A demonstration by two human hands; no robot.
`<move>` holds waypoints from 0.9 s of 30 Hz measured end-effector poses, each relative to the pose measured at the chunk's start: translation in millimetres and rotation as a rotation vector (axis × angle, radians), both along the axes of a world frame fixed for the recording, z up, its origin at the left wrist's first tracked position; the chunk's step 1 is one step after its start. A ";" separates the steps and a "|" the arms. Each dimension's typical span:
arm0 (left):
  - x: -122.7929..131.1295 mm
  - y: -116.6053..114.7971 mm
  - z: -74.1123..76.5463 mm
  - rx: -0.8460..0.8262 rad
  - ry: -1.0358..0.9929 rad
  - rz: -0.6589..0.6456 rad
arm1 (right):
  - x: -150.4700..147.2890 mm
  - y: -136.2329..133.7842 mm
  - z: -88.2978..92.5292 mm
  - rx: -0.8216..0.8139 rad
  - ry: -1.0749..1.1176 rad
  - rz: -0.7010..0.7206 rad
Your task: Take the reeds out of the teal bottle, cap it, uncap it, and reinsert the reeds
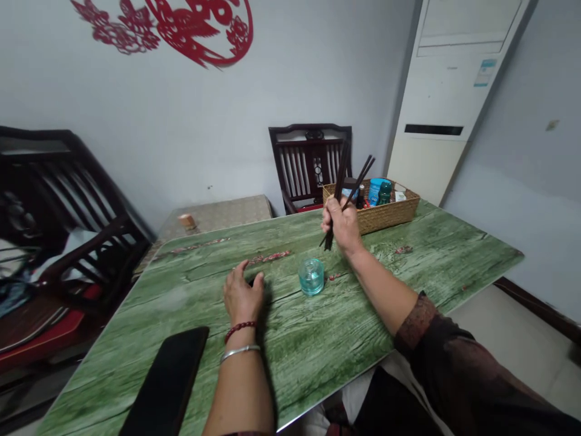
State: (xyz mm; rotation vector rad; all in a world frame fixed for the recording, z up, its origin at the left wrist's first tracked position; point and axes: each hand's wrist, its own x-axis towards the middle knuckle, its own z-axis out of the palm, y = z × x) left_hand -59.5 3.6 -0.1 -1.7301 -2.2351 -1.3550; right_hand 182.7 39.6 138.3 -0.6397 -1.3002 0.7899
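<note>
In my right hand (344, 224) is a bundle of dark chopsticks (339, 175), gripped around the middle and held above the table near the basket. Their upper ends fan apart, and the lower ends point down toward the tabletop. A light-blue clear glass (311, 277) stands upright between my two hands, touched by neither. My left hand (243, 292) rests low over the table to the left of the glass, thumb and fingers apart. A small dark patch shows between its thumb and fingers; I cannot tell whether it is an object or shadow.
A woven basket (390, 217) with bottles and cans stands at the table's far right. A black phone or tablet (166, 381) lies at the near left of the green wood-patterned table (336, 339). Dark wooden chairs (313, 158) stand behind and at left.
</note>
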 end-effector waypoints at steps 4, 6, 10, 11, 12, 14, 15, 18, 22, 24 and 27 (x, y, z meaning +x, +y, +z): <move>4.4 -0.4 -3.2 -0.278 0.178 -0.029 | 55.4 7.9 -12.8 0.003 -0.654 -0.274; 5.9 0.6 -3.9 -0.362 0.247 -0.044 | 79.7 11.7 -37.2 -0.109 -1.081 -0.331; 6.0 4.8 -4.4 -0.351 0.247 -0.079 | 108.8 13.9 -88.6 -0.408 -1.527 -0.420; 6.0 6.0 -4.1 -0.315 0.194 -0.096 | 112.2 14.0 -98.1 -0.442 -1.563 -0.451; 6.2 7.2 -3.6 -0.266 0.113 -0.128 | 114.5 14.4 -105.9 -0.458 -1.584 -0.477; 7.1 8.9 -2.2 -0.154 -0.139 -0.223 | 116.9 16.1 -117.2 -0.458 -1.603 -0.520; 7.8 9.4 -1.4 -0.108 -0.302 -0.275 | 117.5 17.3 -121.2 -0.446 -1.609 -0.538; 9.7 8.8 1.2 -0.050 -0.820 -0.395 | 119.2 20.9 -128.9 -0.382 -1.631 -0.594; 10.6 4.6 6.6 -0.043 -1.271 -0.514 | 119.8 20.3 -127.9 -0.317 -1.642 -0.628; 12.1 1.0 10.5 -0.040 -1.350 -0.587 | 116.0 17.7 -121.7 -0.274 -1.604 -0.625; 17.5 -4.8 16.5 -0.015 -1.359 -0.666 | 100.6 14.5 -110.4 -0.172 -1.455 -0.469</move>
